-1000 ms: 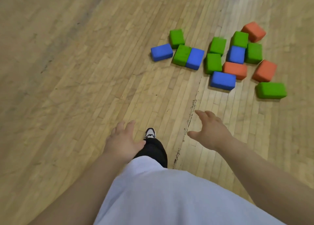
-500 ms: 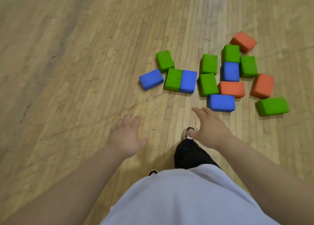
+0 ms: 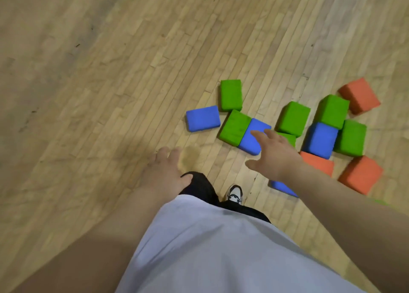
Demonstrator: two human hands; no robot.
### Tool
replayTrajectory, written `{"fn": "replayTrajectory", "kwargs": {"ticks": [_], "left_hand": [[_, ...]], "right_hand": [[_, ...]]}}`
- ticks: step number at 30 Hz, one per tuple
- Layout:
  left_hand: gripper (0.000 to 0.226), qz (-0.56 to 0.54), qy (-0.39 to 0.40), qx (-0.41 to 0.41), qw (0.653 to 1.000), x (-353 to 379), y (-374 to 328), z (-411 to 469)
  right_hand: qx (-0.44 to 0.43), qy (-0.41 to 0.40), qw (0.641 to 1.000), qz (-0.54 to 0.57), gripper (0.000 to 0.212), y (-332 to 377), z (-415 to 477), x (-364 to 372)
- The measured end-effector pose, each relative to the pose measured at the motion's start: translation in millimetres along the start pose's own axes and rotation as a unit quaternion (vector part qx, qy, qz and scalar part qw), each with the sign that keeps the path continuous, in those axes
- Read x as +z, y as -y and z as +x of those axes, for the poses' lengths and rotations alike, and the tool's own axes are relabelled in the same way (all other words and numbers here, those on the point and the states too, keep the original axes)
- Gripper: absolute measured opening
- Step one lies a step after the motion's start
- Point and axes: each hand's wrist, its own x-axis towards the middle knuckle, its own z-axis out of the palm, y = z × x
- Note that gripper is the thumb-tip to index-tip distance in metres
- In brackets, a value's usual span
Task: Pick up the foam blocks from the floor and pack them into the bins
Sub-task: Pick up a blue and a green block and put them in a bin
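Observation:
Several foam blocks in green, blue and orange lie scattered on the wooden floor at centre right. My right hand is open with fingers spread, held over a blue block that touches a green block. Another blue block lies alone to the left, with a green block behind it. My right forearm hides part of a blue block and an orange block. My left hand is open and empty, low over my knee. No bin is in view.
My black trouser leg and white shoe stand just short of the blocks. More blocks spread rightward: a green block, a blue block and an orange block. Bare floor stretches to the left and ahead.
The view has closed in on the blocks, which now lie nearer and lower in frame. My right hand has gone from short of the pile to over the blue block.

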Motion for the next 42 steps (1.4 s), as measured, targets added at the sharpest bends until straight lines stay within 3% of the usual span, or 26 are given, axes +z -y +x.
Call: {"fn": "replayTrajectory", "kwargs": {"ticks": [7,12,17,21,25,29,32,38,42], "left_hand": [[0.088,-0.002,0.054,0.012,0.998,-62,-18,169],[0.089,0.018,0.082,0.021,0.996,-67,-28,328],[0.09,0.027,0.109,0.038,0.993,24,-25,501],[0.094,0.051,0.116,0.058,0.99,129,-21,634],[0.101,0.022,0.102,0.044,0.994,222,-5,730],[0.104,0.113,0.103,0.095,0.984,293,17,752],[0.102,0.109,0.068,0.11,0.986,292,29,748],[0.094,0.061,0.123,0.097,0.986,257,50,733],[0.086,0.006,0.165,0.075,0.983,245,53,713]], "right_hand": [[0.05,0.047,0.998,-0.001,0.094,-9,164,-50],[0.101,0.075,0.991,0.041,0.093,-29,299,-37],[0.112,0.099,0.987,0.055,0.104,-61,467,38],[0.112,0.066,0.989,0.071,0.113,-96,616,131],[0.21,-0.04,0.941,0.263,0.13,-130,721,225],[0.225,-0.068,0.906,0.351,0.13,-155,760,289],[0.208,-0.085,0.901,0.372,0.126,-163,767,287],[0.187,-0.055,0.913,0.358,0.119,-150,752,264],[0.143,-0.037,0.944,0.295,0.111,-122,732,245]]}}
